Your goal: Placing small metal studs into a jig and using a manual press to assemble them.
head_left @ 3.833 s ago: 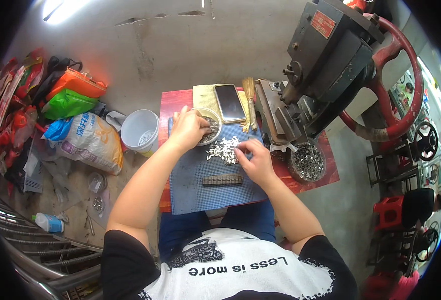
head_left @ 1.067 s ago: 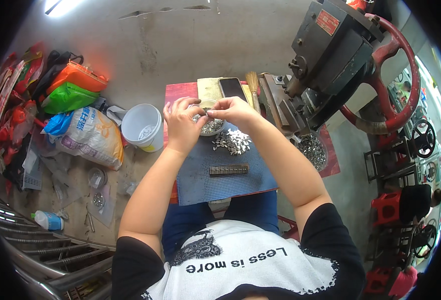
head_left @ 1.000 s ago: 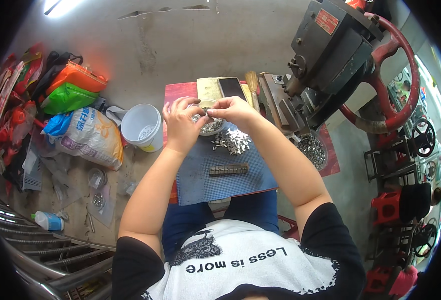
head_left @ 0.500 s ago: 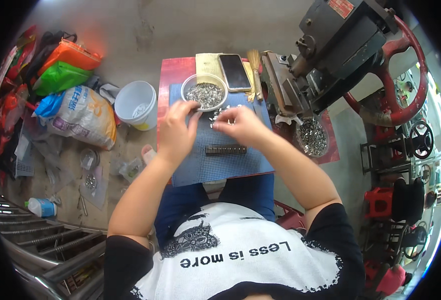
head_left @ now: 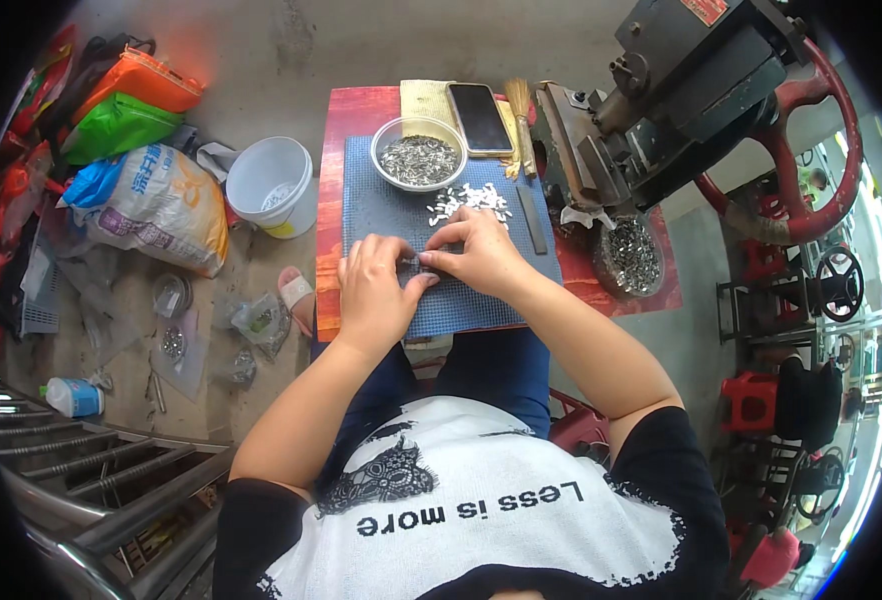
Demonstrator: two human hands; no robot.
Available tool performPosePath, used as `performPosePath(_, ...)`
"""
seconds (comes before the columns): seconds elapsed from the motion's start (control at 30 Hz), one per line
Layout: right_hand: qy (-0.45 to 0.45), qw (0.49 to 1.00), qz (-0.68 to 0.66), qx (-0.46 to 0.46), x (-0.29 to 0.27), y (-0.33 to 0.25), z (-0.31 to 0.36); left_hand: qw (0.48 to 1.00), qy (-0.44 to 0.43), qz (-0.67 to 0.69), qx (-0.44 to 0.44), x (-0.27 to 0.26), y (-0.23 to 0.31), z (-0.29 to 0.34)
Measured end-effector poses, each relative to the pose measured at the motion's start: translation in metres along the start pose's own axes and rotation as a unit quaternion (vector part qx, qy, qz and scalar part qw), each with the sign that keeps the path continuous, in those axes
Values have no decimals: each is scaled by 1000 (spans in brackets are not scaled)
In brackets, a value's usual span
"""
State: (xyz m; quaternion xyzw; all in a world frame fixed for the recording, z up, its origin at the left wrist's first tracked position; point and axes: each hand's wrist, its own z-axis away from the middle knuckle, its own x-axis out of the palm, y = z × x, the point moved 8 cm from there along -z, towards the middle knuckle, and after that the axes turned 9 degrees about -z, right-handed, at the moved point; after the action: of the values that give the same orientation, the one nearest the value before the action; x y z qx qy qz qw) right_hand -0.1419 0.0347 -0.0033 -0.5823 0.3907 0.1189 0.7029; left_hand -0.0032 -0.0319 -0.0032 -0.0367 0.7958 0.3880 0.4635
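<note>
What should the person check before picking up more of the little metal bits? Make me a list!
1. Left hand and right hand both on the blue mat: ok.
2. Something pinched between the fingertips: cannot tell, too small.
3. Loose pile of metal bits on the mat just beyond the hands: ok.
4. Clear bowl holds bits: ok.
5. Phone lies apart from the pile: ok.
</note>
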Motion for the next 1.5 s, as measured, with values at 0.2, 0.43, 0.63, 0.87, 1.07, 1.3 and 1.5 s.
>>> performPosePath(0.2, 4, 999, 42, 14, -1, -7, 1, 1000, 2, -13, 6, 0, 0, 1)
performPosePath(0.43, -40, 999, 27, -24, -10, 5, 1, 1000, -4, 0, 10, -2, 2, 0)
performPosePath(0.63, -33, 998, 51, -2, -12, 1, 1, 1000, 3, -5, 14, -2, 3, 0)
performPosePath(0.87, -38, 998, 42, -27, -13, 2, 4, 1000, -1, -3, 9, -1, 2, 0)
performPosePath(1.07, -56, 997, 51, -21, -29, 13, 10, 1000, -3, -3, 6, -1, 2, -1)
performPosePath(1.3, -89, 995, 35, -1, -36, 21, 14, 1000, 0, -3, 14, 0, 2, 0)
performPosePath(1.5, -58, 998, 31, 10, -34, 20, 14, 1000, -4, -2, 12, 1, 1, -1)
